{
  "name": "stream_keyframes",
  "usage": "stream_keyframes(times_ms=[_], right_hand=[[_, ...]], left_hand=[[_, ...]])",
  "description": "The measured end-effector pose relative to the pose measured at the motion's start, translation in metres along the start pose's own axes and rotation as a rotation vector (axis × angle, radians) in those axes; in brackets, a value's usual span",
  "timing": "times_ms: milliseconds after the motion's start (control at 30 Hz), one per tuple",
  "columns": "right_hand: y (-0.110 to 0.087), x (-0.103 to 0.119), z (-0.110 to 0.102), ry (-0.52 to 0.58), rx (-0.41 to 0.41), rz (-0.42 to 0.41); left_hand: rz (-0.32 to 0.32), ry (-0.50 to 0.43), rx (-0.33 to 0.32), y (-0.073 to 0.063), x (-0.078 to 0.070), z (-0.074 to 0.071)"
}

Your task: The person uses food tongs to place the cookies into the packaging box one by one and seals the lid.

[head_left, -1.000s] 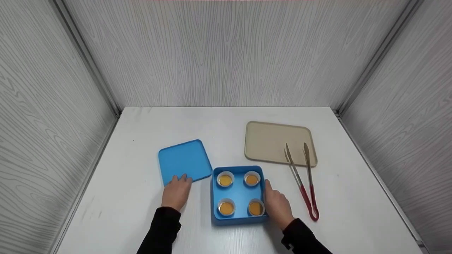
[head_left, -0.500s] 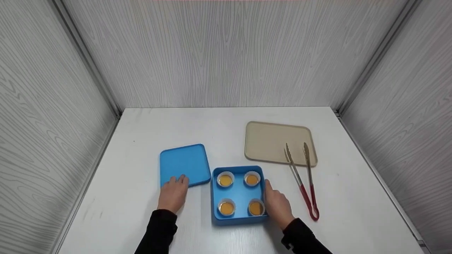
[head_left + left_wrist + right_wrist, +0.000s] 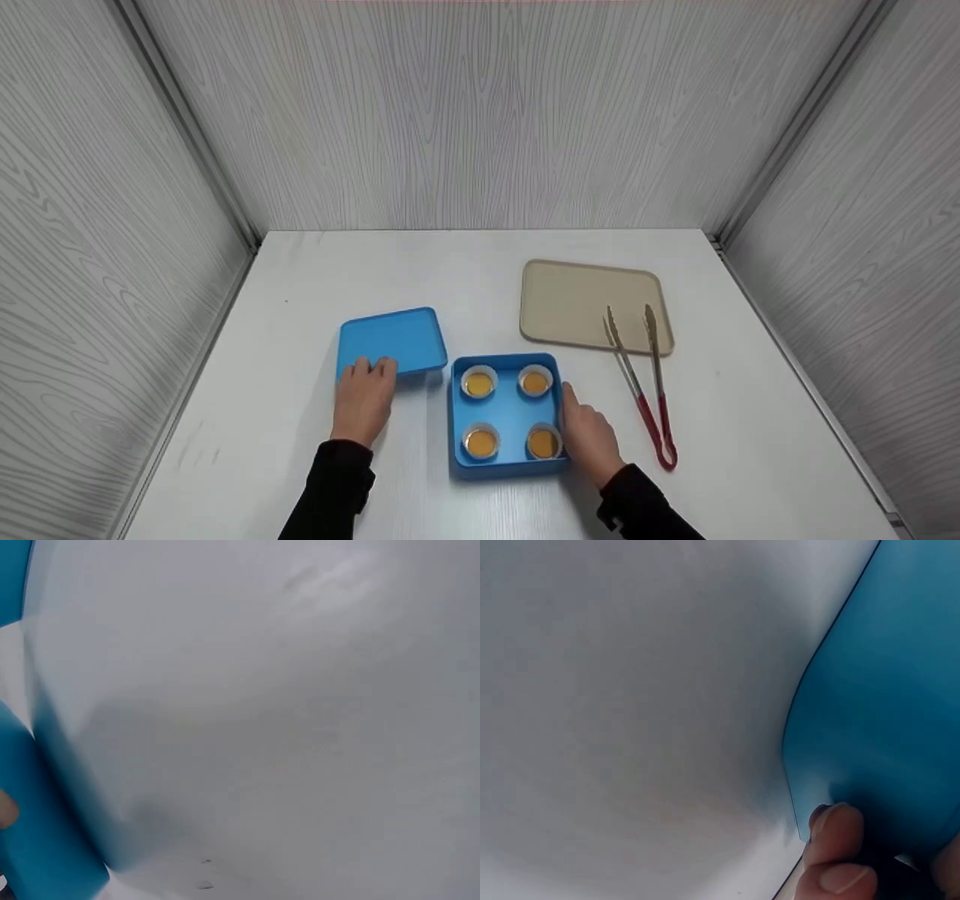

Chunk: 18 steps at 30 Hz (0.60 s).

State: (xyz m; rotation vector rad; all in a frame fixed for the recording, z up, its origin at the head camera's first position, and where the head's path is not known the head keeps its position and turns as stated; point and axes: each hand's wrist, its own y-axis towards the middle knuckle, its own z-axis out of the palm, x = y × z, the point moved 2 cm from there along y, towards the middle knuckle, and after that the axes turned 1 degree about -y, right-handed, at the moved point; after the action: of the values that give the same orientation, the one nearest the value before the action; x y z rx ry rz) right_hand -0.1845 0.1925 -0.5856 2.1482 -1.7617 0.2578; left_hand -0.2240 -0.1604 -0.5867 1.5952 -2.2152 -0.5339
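Note:
A blue square lid (image 3: 397, 337) is tilted with its near edge raised off the table. My left hand (image 3: 364, 401) grips that edge, fingers over the top. In the left wrist view a fingertip (image 3: 7, 810) shows against the blue lid (image 3: 52, 832). To its right stands a blue square box (image 3: 502, 412) without a cover, holding several white paper cups with yellow-orange filling, one cup (image 3: 480, 381) near each corner. My right hand (image 3: 591, 435) rests along the box's right wall. In the right wrist view its fingers (image 3: 836, 832) lie against the blue wall.
A beige tray (image 3: 577, 300) lies at the back right. Metal tongs (image 3: 652, 405) with red handles lie spread, tips over the tray's near edge and handle end right of my right hand. Grey wood-grain panels (image 3: 480, 112) close in the white table on the sides and back.
My left hand has turned and shifted the lid slightly, then raised its near edge, so a shadow now shows beneath it. The right hand and the box have stayed in place.

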Motion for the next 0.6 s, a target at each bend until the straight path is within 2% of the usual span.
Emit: stream_keyframes(times_ms=[167,367,600], right_hand=[[0.002,0.0,-0.002,0.028,0.008,0.003],[0.002,0.0,-0.001,0.036,0.021,0.01],[0.001,-0.001,-0.002,0.048,0.013,0.0]], left_hand=[[-0.018,-0.028,0.009,0.009,-0.001,-0.008],[-0.026,-0.049,0.002,0.012,-0.001,-0.013],[-0.035,-0.034,-0.007,0.017,-0.002,-0.019]])
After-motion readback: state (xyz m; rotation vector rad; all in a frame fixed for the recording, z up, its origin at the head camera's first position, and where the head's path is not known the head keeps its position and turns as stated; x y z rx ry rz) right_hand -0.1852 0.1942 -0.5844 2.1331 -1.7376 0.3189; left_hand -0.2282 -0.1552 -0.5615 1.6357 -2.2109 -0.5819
